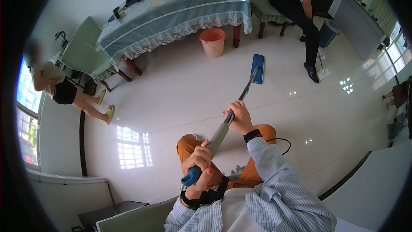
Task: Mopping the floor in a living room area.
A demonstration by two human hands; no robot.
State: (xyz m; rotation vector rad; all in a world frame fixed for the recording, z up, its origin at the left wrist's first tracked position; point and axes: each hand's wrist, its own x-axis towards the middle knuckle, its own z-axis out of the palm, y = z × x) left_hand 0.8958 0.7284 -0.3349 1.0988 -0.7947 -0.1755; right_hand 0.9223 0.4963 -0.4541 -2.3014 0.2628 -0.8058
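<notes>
A flat mop slants away from me, its blue rectangular head (pixel 258 69) resting on the glossy tiled floor (pixel 180 90). My left hand (pixel 198 161) wraps around the grey-green grip (pixel 219 137) near the blue end cap (pixel 192 176). Farther up, my right hand (pixel 239 117) is closed around the metal mop pole (pixel 246 88) at a blue collar. Both wrists wear black straps. Below the hands are my orange trousers (pixel 266 132), with my knees bent.
Ahead stands a table with a blue-green tablecloth (pixel 180 19), and a pink wastebasket (pixel 213 43) is near its edge. Green chairs (pixel 85 50) flank it. One person (pixel 64 83) stands at left; another (pixel 297 9) in black is at upper right, near a grey bin (pixel 328 33).
</notes>
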